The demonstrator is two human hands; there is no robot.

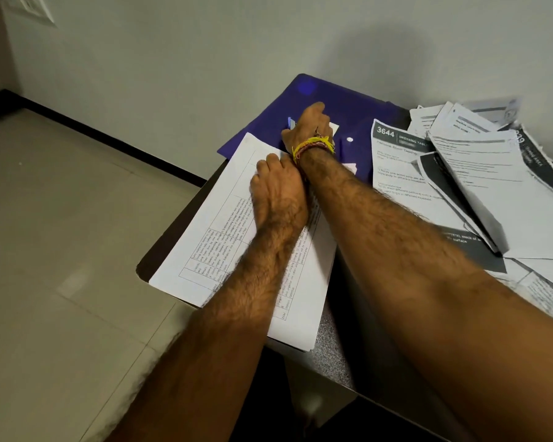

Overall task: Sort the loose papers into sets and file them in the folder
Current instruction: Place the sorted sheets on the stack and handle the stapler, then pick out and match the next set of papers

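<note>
An open blue folder [316, 90] lies at the table's far left corner against the wall. A stack of white sheets printed with tables [211, 244] lies below it, its top edge over the folder and its left side overhanging the table edge. My left hand [278, 193] presses down on the upper part of this stack. My right hand [310, 126], with a yellow and red thread band at the wrist, reaches over the left hand onto the folder's clip [290, 122]. Its fingers curl over the clip and hide most of it.
A loose heap of printed papers [460, 173] covers the right of the dark table [335, 346], one headed "3644". The wall stands right behind the folder. The table's left edge drops to a tiled floor [61, 250].
</note>
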